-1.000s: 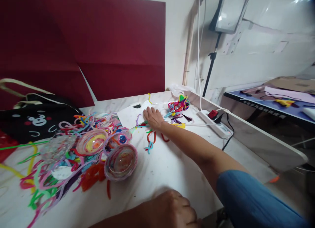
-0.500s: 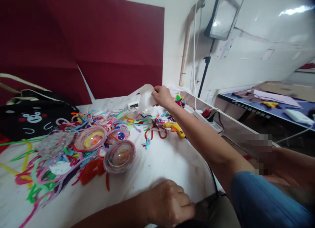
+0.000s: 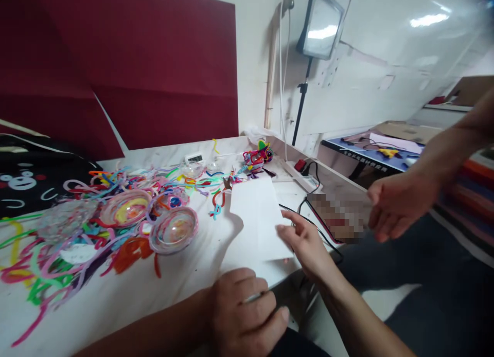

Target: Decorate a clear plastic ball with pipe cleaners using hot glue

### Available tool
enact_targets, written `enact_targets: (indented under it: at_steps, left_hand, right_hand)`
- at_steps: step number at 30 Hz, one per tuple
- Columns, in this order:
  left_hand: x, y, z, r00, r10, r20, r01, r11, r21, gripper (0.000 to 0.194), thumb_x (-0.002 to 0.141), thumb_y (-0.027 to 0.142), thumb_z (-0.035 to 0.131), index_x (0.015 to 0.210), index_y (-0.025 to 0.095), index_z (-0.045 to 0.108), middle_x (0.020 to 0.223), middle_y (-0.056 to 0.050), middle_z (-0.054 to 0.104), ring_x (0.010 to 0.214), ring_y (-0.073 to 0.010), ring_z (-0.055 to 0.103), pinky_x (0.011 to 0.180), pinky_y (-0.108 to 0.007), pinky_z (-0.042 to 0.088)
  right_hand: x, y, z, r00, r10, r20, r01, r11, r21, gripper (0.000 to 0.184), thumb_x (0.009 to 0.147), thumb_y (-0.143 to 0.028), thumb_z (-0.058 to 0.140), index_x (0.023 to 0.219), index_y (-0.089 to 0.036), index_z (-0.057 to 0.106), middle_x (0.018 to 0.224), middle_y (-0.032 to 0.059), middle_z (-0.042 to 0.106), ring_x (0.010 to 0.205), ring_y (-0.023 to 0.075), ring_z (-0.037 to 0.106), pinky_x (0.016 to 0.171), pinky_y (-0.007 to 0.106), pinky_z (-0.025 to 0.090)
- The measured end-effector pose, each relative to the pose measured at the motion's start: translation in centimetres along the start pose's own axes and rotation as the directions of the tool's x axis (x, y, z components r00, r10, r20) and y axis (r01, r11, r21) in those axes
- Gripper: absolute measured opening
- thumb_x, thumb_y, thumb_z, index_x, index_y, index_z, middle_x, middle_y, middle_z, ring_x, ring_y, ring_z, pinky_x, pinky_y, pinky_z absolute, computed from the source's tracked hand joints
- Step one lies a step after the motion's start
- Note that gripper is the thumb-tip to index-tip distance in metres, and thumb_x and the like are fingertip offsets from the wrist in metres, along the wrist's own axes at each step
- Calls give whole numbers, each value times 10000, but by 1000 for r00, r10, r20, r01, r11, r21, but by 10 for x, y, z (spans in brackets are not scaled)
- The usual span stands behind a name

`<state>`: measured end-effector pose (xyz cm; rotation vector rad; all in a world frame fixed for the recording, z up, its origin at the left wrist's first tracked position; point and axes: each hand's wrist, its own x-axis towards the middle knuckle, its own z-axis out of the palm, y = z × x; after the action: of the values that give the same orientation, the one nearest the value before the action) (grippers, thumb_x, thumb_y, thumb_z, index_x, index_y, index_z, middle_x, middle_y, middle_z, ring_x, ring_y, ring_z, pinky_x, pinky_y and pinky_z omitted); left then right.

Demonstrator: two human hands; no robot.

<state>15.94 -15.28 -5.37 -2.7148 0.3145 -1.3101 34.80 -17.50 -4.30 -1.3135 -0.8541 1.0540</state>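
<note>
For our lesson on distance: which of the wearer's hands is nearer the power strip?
Right. The right hand is on the near side of the power strip, by the white paper; the left hand is farther back and leftward.

Materials and Finishes, Seen from Where I Stand

Sheet [image 3: 254,213]: white paper, smooth, matt. Craft stems [image 3: 133,253]: fuzzy pile, no shine. Front bowl [image 3: 170,246]: clear, plastic-looking, glossy. Tabletop [image 3: 189,274]: marble-patterned, smooth, faint sheen. Backdrop [image 3: 165,64]: matt, creased; paper or cloth, I cannot tell. Bag [image 3: 57,179]: matt cloth. Power strip [image 3: 309,182]: smooth white plastic. Lamp face [image 3: 320,40]: glassy, reflective.
</note>
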Motion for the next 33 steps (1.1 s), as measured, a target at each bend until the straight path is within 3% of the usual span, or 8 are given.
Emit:
enact_targets:
  at_steps: [4,10,12,15,18,24,27,33]
  left_hand:
    - [4,-5,0,981,-187,58,175,971,162,246,861,163,567,1094,117,630,1052,-103,661,1016,-239,587,830,-394,510]
    - [-21,-2,11,726,-491,481,439,870,225,616,861,513,604,1338,135,512,1394,-205,521,1265,-353,498,1001,-516,461]
    - [-34,-3,10,663,-469,584,432,876,213,686,861,530,607,1416,162,443,1467,-209,458,1336,-366,446,1056,-549,410]
    - [-48,-9,3,623,-423,658,430,888,163,648,889,480,594,1453,219,409,1513,-173,425,1395,-370,387,1110,-606,323]
    - [-51,-17,-8,607,-394,690,456,884,103,582,906,409,585,1440,232,434,1524,-146,422,1405,-366,382,1126,-621,291]
    - [-40,-33,-33,494,-435,753,504,849,160,446,953,161,445,1392,236,477,1502,-61,474,1409,-272,398,1158,-585,279]
    - [-36,-34,-37,488,-490,723,510,832,219,399,951,134,422,1326,196,542,1454,-91,527,1391,-272,424,1151,-588,297]
    - [-30,-24,-29,588,-552,592,583,796,164,351,974,245,427,1290,184,568,1390,-111,577,1333,-229,487,1156,-481,354]
  right_hand:
    - [-32,30,-10,1000,-6,-25,4,996,-87,730,778,-481,641,1361,-96,430,489,-119,387,411,76,310,370,185,301]
    - [-57,48,-28,981,-163,109,196,857,-476,452,955,-422,470,1317,-169,568,658,-5,620,529,124,518,499,236,426]
    - [-57,50,-35,929,-324,181,366,726,-582,351,972,-305,438,1227,-172,640,773,44,688,643,156,614,613,272,504]
    - [-47,47,-46,736,-583,343,629,401,-666,418,894,-97,429,1266,-149,610,1166,141,668,1072,243,618,927,411,504]
    - [-37,43,-52,645,-469,603,734,160,-660,595,778,-9,444,1336,-179,560,1453,120,499,1397,286,369,1121,533,342]
    - [-47,57,-40,603,-287,744,787,63,-614,557,844,-146,533,1397,-207,502,1496,109,465,1442,261,312,1193,532,214]
    - [-56,69,-24,587,-358,726,780,12,-625,522,866,-168,557,1385,-201,510,1451,121,514,1394,285,374,1163,532,257]
    - [-54,72,29,606,-491,626,707,-28,-707,312,858,-174,610,1162,-114,642,1239,144,642,1099,291,560,928,439,474]
